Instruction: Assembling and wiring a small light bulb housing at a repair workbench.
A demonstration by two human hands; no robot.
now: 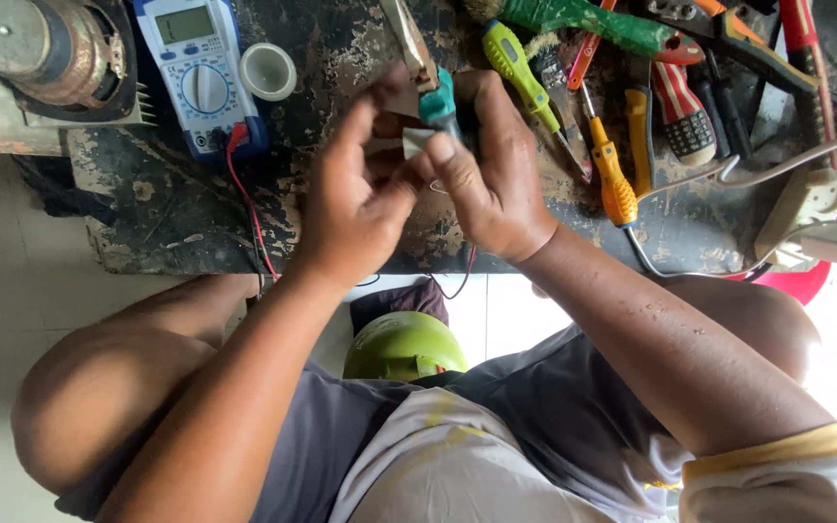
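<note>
1. Scuffed black workbench [176,213] with a blue multimeter [201,73] and a scatter of screwdrivers [612,179].
2. Left hand [356,208] pinches a small grey part [417,140], possibly a component, above the bench.
3. Right hand [496,179] grips a teal-handled tool [438,102] against it.
4. Work mid-step; the next move needs a steady tip.

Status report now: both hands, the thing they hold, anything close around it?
Left hand pinches small pale part. Right hand grips teal-handled tool. Multimeter and red wire at left, screwdrivers at right.

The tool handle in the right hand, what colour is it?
Teal green: the tool handle pokes out above the right hand in the head view.
</note>
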